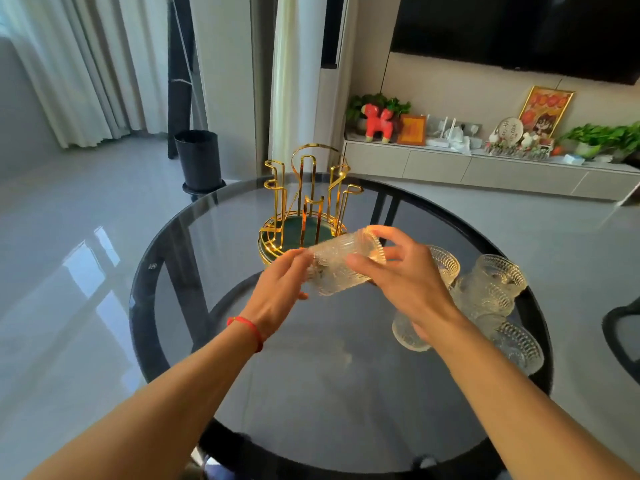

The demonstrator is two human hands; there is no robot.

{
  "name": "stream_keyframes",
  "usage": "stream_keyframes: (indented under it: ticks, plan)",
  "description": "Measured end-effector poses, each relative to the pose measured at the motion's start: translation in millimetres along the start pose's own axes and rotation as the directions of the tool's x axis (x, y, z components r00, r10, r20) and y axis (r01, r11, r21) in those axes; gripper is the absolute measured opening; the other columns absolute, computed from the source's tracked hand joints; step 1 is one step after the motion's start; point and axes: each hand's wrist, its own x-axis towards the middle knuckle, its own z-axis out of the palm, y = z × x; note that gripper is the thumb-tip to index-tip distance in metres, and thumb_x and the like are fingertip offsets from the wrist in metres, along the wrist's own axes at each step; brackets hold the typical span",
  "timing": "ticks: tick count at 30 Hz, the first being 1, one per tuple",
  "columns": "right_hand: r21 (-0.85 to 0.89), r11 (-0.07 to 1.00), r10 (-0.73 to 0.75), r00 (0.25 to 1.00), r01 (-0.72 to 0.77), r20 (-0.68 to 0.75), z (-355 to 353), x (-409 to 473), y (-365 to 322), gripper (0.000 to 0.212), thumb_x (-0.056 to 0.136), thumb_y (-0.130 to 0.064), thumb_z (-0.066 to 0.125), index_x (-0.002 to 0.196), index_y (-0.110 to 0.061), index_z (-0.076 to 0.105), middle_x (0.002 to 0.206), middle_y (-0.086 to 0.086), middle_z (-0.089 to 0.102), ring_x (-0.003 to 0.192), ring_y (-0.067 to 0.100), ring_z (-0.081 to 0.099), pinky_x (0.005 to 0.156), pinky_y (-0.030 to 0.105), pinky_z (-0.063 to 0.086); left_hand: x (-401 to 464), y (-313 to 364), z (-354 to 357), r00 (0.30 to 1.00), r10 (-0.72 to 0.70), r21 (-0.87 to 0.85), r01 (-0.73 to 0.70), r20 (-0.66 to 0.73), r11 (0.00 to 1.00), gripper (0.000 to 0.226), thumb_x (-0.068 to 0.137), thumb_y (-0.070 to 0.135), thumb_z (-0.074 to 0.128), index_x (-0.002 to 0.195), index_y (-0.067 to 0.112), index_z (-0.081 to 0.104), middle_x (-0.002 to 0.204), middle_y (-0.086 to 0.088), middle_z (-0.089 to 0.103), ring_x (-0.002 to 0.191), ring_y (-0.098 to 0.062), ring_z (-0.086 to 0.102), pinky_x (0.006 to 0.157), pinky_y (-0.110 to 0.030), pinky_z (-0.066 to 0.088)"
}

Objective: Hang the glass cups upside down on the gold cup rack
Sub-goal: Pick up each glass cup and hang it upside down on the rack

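My left hand (277,289) and right hand (408,282) both grip one ribbed clear glass cup (341,263), tilted sideways before the gold wire cup rack (304,206).

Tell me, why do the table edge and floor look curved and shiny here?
Head view: wide-angle lens bows the round dark glass table; window light glares on the glossy grey floor; the ribbed clear glass cup between left hand and right hand is slightly motion-blurred.

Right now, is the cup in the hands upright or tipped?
Tipped. The glass cup lies nearly sideways between the left hand and right hand, mouth pointing right.
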Motion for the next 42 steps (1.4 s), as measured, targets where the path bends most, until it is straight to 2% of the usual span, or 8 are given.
stream_keyframes:
  ticks: [2, 6, 10, 15, 21, 26, 33, 42]
  plan:
    - [-0.033, 0.999, -0.031, 0.997, 0.029, -0.068, -12, 8, -2, 0.057, 0.063, -0.058, 0.084, 0.116, -0.048, 0.064, 0.098, -0.013, 0.074, 0.086, 0.007, 0.074, 0.076, 0.035, 0.063, 11, -11, -6, 0.977, 0.181, 0.335, -0.135, -0.11, 0.933, 0.029, 0.101, 0.035, 0.048, 0.123, 0.018, 0.059, 0.12, -0.006, 0.057, 0.108, -0.02, 0.057, 0.086, -0.031, 0.053]
    - [0.12, 0.992, -0.014, 0.965, 0.047, -0.263, -37, 29, -3, 0.05, 0.063, -0.056, 0.083, 0.109, -0.047, 0.065, 0.101, -0.008, 0.073, 0.086, 0.013, 0.076, 0.069, 0.033, 0.063, 26, -35, -5, 0.961, 0.263, 0.746, -0.111, -0.088, 0.657, 0.053, 0.088, 0.034, 0.068, 0.135, 0.017, 0.051, 0.137, -0.015, 0.039, 0.125, -0.031, 0.038, 0.1, -0.043, 0.044]
    - [0.263, 0.961, 0.048, 0.891, 0.081, -0.451, -46, 73, -15, 0.054, 0.064, -0.056, 0.081, 0.113, -0.044, 0.065, 0.104, -0.006, 0.075, 0.094, 0.016, 0.075, 0.074, 0.036, 0.063, 35, -50, 0, 0.948, 0.319, 0.864, -0.149, -0.014, 0.481, 0.068, 0.082, 0.046, 0.069, 0.143, 0.029, 0.044, 0.148, -0.021, 0.029, 0.135, -0.04, 0.03, 0.102, -0.054, 0.042]
    - [0.29, 0.939, -0.035, 0.89, 0.185, -0.455, -34, 150, -57, 0.046, 0.07, -0.048, 0.083, 0.112, -0.042, 0.065, 0.112, -0.006, 0.072, 0.102, 0.014, 0.07, 0.084, 0.042, 0.064, 42, -68, 1, 0.969, 0.247, 0.913, -0.118, 0.019, 0.392, 0.07, 0.09, 0.062, 0.047, 0.152, 0.043, 0.022, 0.162, -0.021, 0.006, 0.148, -0.044, 0.008, 0.116, -0.061, 0.025]
    - [0.052, 0.982, -0.164, 0.951, 0.184, -0.262, 4, 222, -97, 0.047, 0.076, -0.039, 0.082, 0.118, -0.023, 0.067, 0.102, -0.009, 0.066, 0.099, 0.015, 0.067, 0.084, 0.044, 0.064, 46, -74, 3, 0.98, 0.199, 0.932, -0.099, 0.03, 0.348, 0.067, 0.093, 0.067, 0.03, 0.153, 0.047, 0.009, 0.165, -0.017, -0.005, 0.15, -0.039, -0.002, 0.119, -0.061, 0.015]
    - [-0.237, 0.961, -0.128, 0.99, 0.141, 0.066, 29, 258, -105, 0.065, 0.072, -0.03, 0.089, 0.132, -0.018, 0.064, 0.135, 0.003, 0.057, 0.114, 0.024, 0.059, 0.081, 0.043, 0.064, 46, -76, 5, 0.977, 0.214, 0.934, -0.093, 0.018, 0.346, 0.067, 0.094, 0.068, 0.024, 0.154, 0.047, 0.002, 0.165, -0.018, -0.01, 0.15, -0.04, -0.01, 0.12, -0.06, 0.009]
    - [-0.408, 0.904, 0.114, 0.852, 0.124, 0.512, 41, 282, -103, 0.079, 0.061, -0.018, 0.092, 0.135, -0.026, 0.066, 0.127, 0.016, 0.065, 0.113, 0.036, 0.069, 0.093, 0.05, 0.061, 42, -72, 8, 0.962, 0.272, 0.934, -0.111, 0.016, 0.34, 0.065, 0.095, 0.062, 0.029, 0.154, 0.041, 0.014, 0.163, -0.026, -0.005, 0.147, -0.045, -0.015, 0.118, -0.055, -0.002]
    - [-0.463, 0.858, 0.155, 0.745, 0.225, 0.649, 49, 293, -97, 0.071, 0.078, -0.008, 0.085, 0.141, -0.026, 0.058, 0.118, -0.001, 0.057, 0.112, 0.021, 0.061, 0.096, 0.043, 0.059, 41, -72, 11, 0.956, 0.292, 0.916, -0.125, 0.009, 0.381, 0.062, 0.096, 0.056, 0.035, 0.153, 0.036, 0.02, 0.162, -0.029, -0.004, 0.147, -0.047, -0.012, 0.119, -0.054, 0.008]
